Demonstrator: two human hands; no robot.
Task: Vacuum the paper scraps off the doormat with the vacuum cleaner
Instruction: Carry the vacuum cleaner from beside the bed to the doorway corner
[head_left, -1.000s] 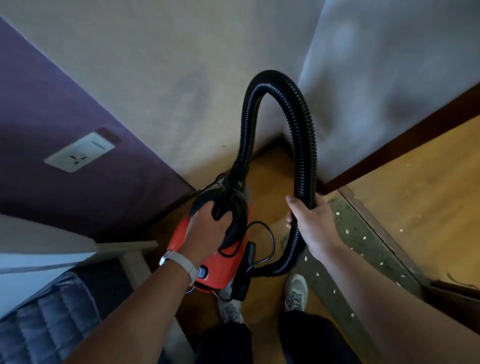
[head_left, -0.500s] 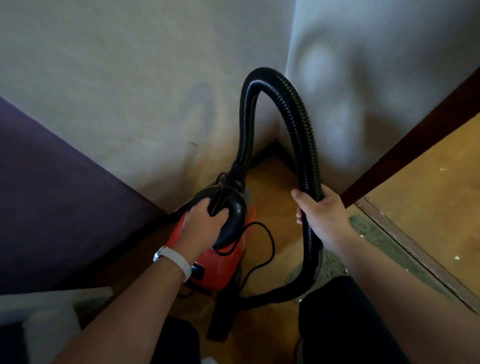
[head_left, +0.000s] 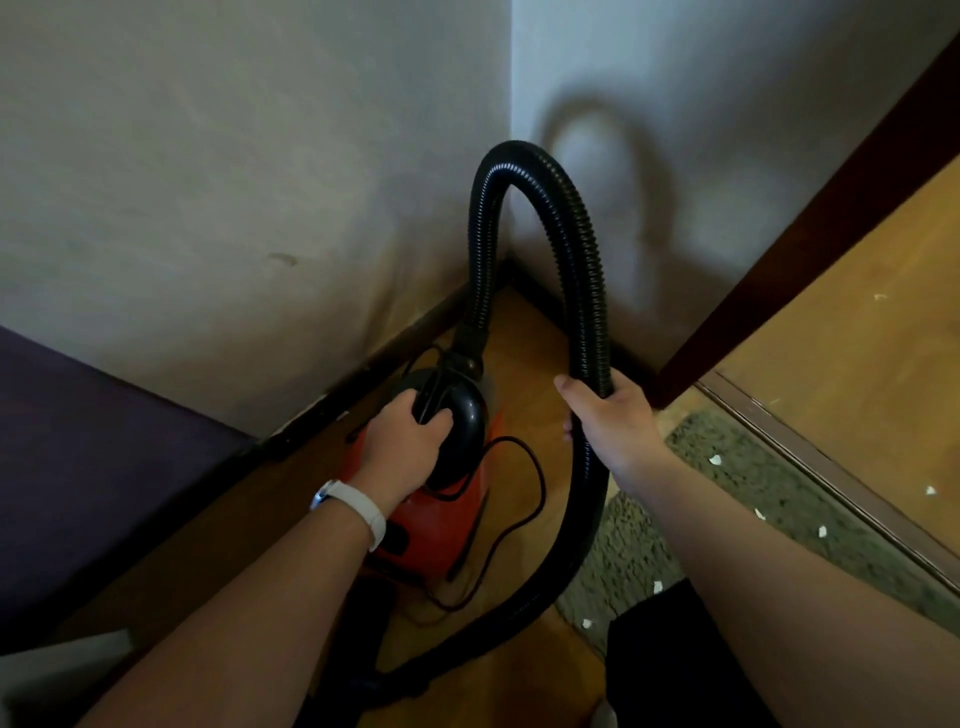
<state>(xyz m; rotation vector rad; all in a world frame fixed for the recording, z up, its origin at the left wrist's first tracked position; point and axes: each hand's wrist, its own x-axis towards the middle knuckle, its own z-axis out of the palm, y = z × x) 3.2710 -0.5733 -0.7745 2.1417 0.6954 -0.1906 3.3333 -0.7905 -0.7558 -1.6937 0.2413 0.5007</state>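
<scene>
A small red vacuum cleaner (head_left: 436, 525) with a black top handle stands on the wooden floor in the wall corner. My left hand (head_left: 402, 441) grips its black handle. A ribbed black hose (head_left: 582, 249) arches up from the vacuum and down to the right, then loops back toward the bottom centre. My right hand (head_left: 605, 415) holds the hose partway down. The grey-green doormat (head_left: 743, 473) lies to the right with several white paper scraps (head_left: 716, 459) on it. My arms cover part of the mat.
Two pale walls meet in a corner just behind the vacuum. A dark purple surface (head_left: 88, 467) is at the left. A black power cord (head_left: 524, 499) loops on the floor beside the vacuum. A dark door frame (head_left: 810, 234) and metal threshold (head_left: 831, 467) border the mat on the right.
The view has swung to the right and closer to the corner; the wall socket and the seat at the left have left the frame. Both hands keep their holds on handle and hose.
</scene>
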